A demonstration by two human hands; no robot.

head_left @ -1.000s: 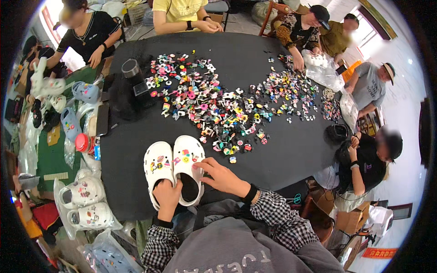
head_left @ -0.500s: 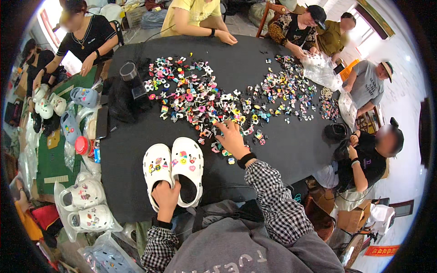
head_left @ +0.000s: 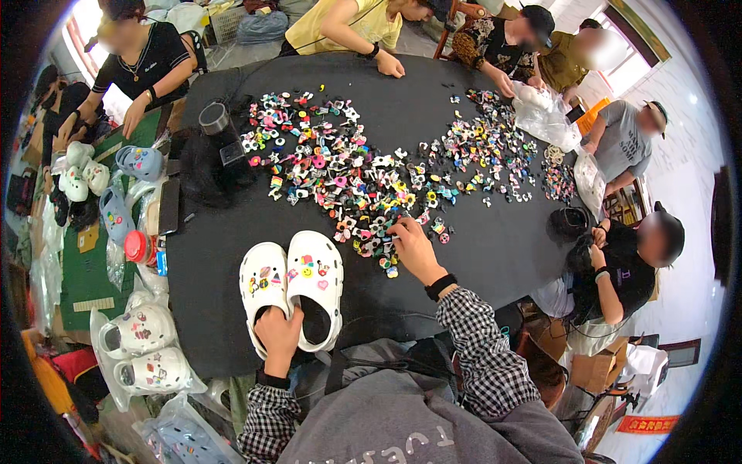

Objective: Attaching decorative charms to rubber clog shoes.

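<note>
A pair of white clogs stands side by side on the dark table, the left clog (head_left: 253,288) and the right clog (head_left: 333,291), both decorated with colourful charms. My left hand (head_left: 279,334) grips the pair at the heel end, its fingers inside the left clog's opening and its thumb between the two shoes. To the right of the clogs, my right hand (head_left: 418,252) reaches over the near edge of a spread heap of shoe charms (head_left: 340,172). Its fingers are drawn together among the charms; whatever lies between the fingertips is too small to make out.
Bagged white clogs (head_left: 144,331) lie at left, near blue clogs (head_left: 140,162) and a red-lidded jar (head_left: 137,247). A black stand with a round top (head_left: 214,118) is on the table. Several people sit around it; plastic bags (head_left: 546,124) lie at far right.
My right hand has moved slightly right and nearer me, its spread fingers now drawn together. The clogs have shifted a little left with my left hand. The person in yellow leans lower.
</note>
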